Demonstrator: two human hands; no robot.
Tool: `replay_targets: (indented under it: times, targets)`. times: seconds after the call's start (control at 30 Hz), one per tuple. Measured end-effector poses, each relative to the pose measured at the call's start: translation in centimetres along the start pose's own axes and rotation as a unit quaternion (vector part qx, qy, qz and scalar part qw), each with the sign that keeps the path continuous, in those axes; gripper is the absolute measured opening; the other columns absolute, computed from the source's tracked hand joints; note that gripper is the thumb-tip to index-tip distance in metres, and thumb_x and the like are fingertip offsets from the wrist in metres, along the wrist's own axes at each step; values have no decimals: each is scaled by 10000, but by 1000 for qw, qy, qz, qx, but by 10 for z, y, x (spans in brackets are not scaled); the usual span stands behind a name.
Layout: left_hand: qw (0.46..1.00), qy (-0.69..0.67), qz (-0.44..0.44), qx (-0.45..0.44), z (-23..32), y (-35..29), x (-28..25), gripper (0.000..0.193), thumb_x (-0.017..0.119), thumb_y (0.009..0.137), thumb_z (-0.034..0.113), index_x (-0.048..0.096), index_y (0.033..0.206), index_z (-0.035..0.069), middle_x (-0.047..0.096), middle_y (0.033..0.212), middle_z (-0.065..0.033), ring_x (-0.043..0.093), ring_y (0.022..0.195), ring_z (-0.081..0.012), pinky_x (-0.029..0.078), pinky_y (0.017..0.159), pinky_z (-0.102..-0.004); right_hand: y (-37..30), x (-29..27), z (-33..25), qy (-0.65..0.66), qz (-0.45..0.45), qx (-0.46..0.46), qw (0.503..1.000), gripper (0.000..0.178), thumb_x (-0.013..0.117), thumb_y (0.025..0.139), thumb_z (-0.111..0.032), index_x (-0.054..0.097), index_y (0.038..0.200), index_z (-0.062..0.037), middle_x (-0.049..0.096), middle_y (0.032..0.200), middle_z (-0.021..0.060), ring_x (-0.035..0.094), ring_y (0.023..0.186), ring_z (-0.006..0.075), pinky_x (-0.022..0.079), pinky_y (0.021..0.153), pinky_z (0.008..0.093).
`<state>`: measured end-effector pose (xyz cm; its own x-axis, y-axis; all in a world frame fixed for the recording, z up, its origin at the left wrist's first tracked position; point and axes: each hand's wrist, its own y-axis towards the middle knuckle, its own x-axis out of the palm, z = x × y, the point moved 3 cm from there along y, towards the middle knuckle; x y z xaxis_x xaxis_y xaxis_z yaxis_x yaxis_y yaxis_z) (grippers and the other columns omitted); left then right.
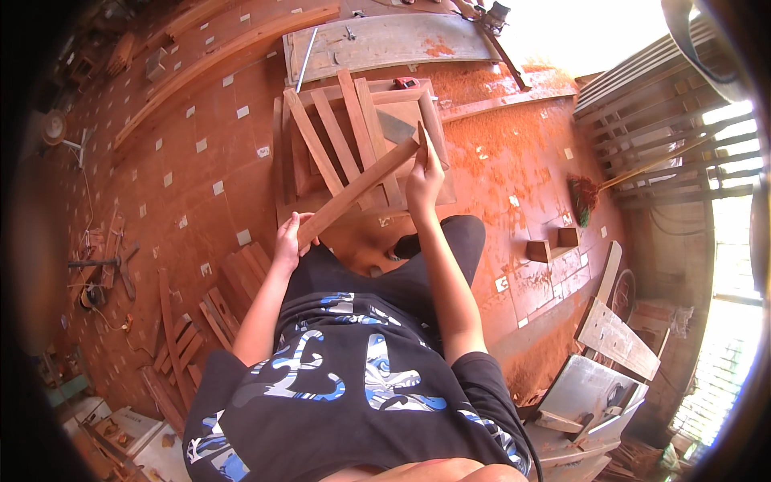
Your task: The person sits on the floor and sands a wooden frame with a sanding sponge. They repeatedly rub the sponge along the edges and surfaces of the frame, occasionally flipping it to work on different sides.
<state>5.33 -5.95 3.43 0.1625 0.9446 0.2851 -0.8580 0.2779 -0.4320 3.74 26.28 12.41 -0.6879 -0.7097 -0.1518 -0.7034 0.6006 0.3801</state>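
A reddish-brown wooden slat point(357, 193) lies slanted across the space in front of me, its far end up to the right. My left hand point(291, 243) grips the near end, fingers curled around it. At the far end, my right hand point(424, 181) holds the slat between thumb and fingers. Beneath and beyond it, several loose wooden slats point(336, 140) rest side by side on a wooden panelled piece point(440, 132). Partly behind the slat's far end is a grey flat piece point(395, 126). A red tape measure point(407, 83) sits by the panel's far edge.
A long worn board point(385, 44) stands beyond the panel, with another person's hand point(466, 8) at its far right. Wood pieces point(241, 273) lie to my left. At right are a broom point(585, 197), a small wooden box point(552, 247) and sawdust on the tiles.
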Motion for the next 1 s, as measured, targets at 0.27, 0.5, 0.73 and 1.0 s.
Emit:
replay_targets:
  times: [0.27, 0.5, 0.73, 1.0]
  targets:
    - [994, -7, -102, -40, 4, -1, -3, 508, 519, 1065, 395, 593, 1350, -19, 690, 859, -131, 638, 579, -167, 389, 426, -233, -36, 31, -5, -216, -159, -169, 948, 486, 635, 820, 47, 702, 1292, -44, 689, 1345, 160, 569, 1351, 370, 418, 1163, 481]
    - [978, -169, -48, -109, 6, -3, -3, 482, 478, 1026, 367, 603, 1283, -20, 688, 882, -143, 545, 543, -189, 453, 586, -311, -95, 69, -35, -206, -302, -250, 897, 435, 670, 863, -111, 703, 1296, -89, 676, 1382, 67, 542, 1393, 296, 360, 1217, 488]
    - [951, -267, -89, -124, -1, 2, -12, 418, 447, 1045, 417, 626, 1064, 40, 552, 700, -70, 412, 487, -155, 371, 557, -314, -83, 62, -40, -267, -268, -213, 901, 404, 638, 909, -84, 686, 1309, -86, 652, 1418, 77, 536, 1399, 311, 370, 1207, 493]
    - [950, -278, -32, -135, -2, 5, -11, 372, 444, 1034, 425, 599, 1018, 87, 512, 629, -57, 402, 466, -159, 351, 508, -307, -59, 22, 0, -255, -200, -122, 938, 435, 613, 919, -22, 665, 1350, -38, 627, 1447, 148, 522, 1405, 379, 413, 1168, 481]
